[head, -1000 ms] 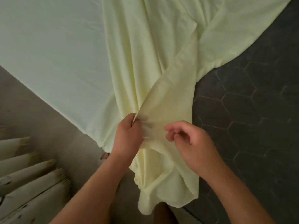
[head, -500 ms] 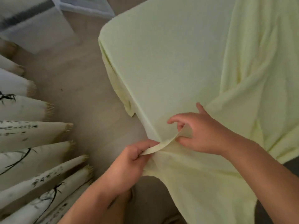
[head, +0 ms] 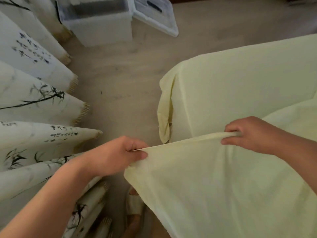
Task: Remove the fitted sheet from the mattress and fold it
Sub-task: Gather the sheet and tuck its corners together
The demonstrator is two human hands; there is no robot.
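2 hands: left hand, right hand, 1 sheet gripped

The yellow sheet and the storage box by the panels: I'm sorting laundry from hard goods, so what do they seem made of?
The yellow sheet looks like thin matte woven fabric, perhaps cotton: it drapes and creases softly where both hands pinch its edge. The storage box looks like translucent, slightly glossy plastic, since dark contents show through its walls.

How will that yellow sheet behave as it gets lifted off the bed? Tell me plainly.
Probably floppy: the fitted sheet sags below the edge stretched between the left hand and the right hand. Likely light, since a pinch from each hand holds it up. It may drag, as much of it drapes over the mattress.
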